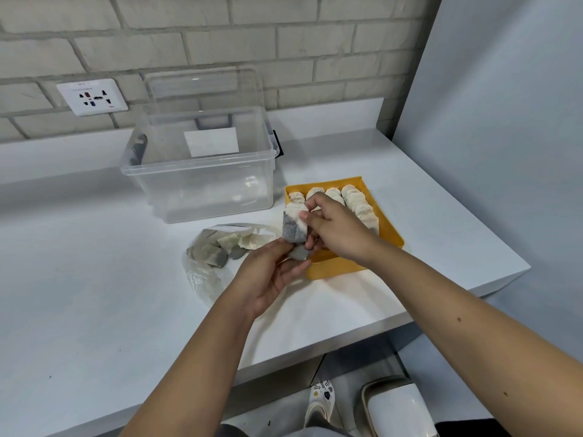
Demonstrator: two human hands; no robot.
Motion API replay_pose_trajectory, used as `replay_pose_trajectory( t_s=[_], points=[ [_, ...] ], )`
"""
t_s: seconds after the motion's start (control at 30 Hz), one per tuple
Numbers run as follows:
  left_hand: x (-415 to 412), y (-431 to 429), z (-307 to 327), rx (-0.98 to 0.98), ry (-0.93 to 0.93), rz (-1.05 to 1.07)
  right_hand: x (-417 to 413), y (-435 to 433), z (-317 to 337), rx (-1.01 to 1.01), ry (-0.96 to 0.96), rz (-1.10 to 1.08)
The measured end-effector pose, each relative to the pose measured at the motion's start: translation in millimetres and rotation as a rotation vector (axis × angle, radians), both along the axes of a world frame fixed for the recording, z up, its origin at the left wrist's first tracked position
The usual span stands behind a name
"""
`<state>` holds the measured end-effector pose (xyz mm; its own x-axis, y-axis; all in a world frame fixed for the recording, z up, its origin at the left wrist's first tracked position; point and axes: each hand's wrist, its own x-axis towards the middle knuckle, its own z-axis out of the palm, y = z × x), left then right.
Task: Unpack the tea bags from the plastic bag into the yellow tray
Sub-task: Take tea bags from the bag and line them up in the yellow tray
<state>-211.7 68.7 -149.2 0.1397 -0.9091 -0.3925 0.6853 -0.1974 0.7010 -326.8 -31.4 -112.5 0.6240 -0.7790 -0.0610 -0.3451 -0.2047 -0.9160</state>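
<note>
Right hand (339,233) pinches the top of a soft, papery grey-and-white tea bag (295,227), its long axis upright; left hand (271,277) grips a second grey one below. Yellow plastic tray (389,228) sits behind the fingers, crinkled clear plastic bag (205,272) leftward.

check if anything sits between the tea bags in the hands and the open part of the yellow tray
Nothing visible blocks the way. The right hand and left hand hold the tea bags right over the near left edge of the yellow tray. The rows of tea bags already laid fill the far and right part; the near part under the hands looks free.
</note>
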Motion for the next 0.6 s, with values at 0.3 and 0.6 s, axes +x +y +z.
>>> replay_pose_trajectory(
  t_s=[0.3, 0.6],
  points=[
    [5.1, -6.6, 2.6, 0.065, 0.109, -0.092, -2.1, 3.5, -0.5, 0.116, -0.048, 0.059],
    [7.3, -7.9, 9.1, 0.031, 0.036, -0.190, -7.7, 4.3, -2.8, 0.175, -0.160, 0.131]
  ],
)
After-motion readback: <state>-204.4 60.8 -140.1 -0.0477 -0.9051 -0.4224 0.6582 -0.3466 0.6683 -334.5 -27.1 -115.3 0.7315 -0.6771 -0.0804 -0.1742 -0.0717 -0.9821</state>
